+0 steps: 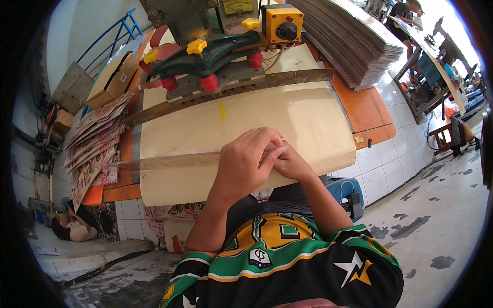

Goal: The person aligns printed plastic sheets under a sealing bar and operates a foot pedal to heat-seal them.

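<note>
My left hand (pixel 246 161) and my right hand (pixel 294 163) meet over the front part of a pale yellow sheet (pixel 287 115) that covers the worktable. Both are closed, fingertips pinched together, with the left fingers partly hiding the right ones. A long, narrow, see-through strip (pixel 179 160), seemingly clear plastic, runs from beyond the sheet's left edge to my hands, which grip its right end. Exactly how the fingers hold it is hidden. Behind the sheet stands a press with a dark green frame (pixel 205 60), yellow knobs and red feet, above a long metal bar (pixel 298 78).
Printed card sheets (pixel 97 136) lie piled at the left, by an open cardboard box (pixel 112 79). A tall stack of boards (pixel 354 46) stands at the back right, beside a yellow control box (pixel 281 24). Other people (pixel 405 13) are at the far right and lower left.
</note>
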`<state>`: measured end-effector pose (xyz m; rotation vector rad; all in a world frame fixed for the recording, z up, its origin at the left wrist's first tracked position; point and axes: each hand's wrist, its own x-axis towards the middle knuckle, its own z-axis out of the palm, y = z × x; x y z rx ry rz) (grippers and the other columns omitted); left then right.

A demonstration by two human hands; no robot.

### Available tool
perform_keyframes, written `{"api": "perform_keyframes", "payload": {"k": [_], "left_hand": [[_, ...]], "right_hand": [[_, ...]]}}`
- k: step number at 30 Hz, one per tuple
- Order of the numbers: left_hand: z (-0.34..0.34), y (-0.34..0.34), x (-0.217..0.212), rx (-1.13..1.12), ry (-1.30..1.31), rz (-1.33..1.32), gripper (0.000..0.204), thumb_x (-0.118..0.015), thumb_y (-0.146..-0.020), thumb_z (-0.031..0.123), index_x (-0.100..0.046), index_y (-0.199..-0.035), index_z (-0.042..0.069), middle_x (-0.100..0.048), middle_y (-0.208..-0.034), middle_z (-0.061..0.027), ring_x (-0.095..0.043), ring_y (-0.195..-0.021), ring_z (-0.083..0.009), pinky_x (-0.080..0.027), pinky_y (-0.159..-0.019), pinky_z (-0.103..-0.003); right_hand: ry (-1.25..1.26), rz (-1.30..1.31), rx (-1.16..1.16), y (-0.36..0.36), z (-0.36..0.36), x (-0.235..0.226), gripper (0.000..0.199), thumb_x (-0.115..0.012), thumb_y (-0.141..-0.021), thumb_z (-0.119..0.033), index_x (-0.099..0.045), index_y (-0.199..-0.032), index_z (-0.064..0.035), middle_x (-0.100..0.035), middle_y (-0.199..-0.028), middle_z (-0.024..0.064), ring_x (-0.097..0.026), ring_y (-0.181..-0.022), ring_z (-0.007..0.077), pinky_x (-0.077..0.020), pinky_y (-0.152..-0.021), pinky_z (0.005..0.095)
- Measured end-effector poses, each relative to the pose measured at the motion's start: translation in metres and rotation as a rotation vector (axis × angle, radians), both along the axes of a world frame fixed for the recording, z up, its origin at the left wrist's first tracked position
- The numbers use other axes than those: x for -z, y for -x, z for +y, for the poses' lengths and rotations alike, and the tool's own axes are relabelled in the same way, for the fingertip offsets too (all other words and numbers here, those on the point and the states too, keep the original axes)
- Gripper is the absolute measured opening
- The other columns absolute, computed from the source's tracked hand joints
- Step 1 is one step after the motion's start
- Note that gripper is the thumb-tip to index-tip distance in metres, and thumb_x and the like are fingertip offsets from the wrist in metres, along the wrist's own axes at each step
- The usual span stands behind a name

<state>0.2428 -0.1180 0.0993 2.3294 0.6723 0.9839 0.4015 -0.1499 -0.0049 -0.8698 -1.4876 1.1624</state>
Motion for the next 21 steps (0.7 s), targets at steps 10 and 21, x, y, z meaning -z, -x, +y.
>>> {"api": "perform_keyframes", "payload": {"k": [10,21], "left_hand": [[0.001,-0.003,0.007,-0.021,-0.146,0.023,0.010,-0.068,-0.087,0.009,-0.072,-0.095,0.004,-0.075,-0.100,-0.0098,-0.071,-0.092,-0.0295,-0.057,-0.079,-0.037],[0.002,-0.006,0.007,-0.036,-0.081,-0.064,0.010,-0.070,-0.084,0.007,-0.065,-0.092,0.008,-0.073,-0.092,-0.0046,-0.070,-0.085,-0.0265,-0.054,-0.069,-0.037]], "right_hand": [[-0.026,-0.018,0.072,0.001,0.003,0.015,0.021,-0.061,-0.099,-0.014,-0.064,-0.114,0.0004,-0.069,-0.108,0.0096,-0.063,-0.102,0.0191,-0.0501,-0.092,0.0345],[-0.003,-0.042,0.025,0.001,0.000,-0.002,0.021,-0.059,-0.102,-0.014,-0.069,-0.112,0.0004,-0.071,-0.108,0.0089,-0.066,-0.105,0.0199,-0.0508,-0.093,0.0343]]}}
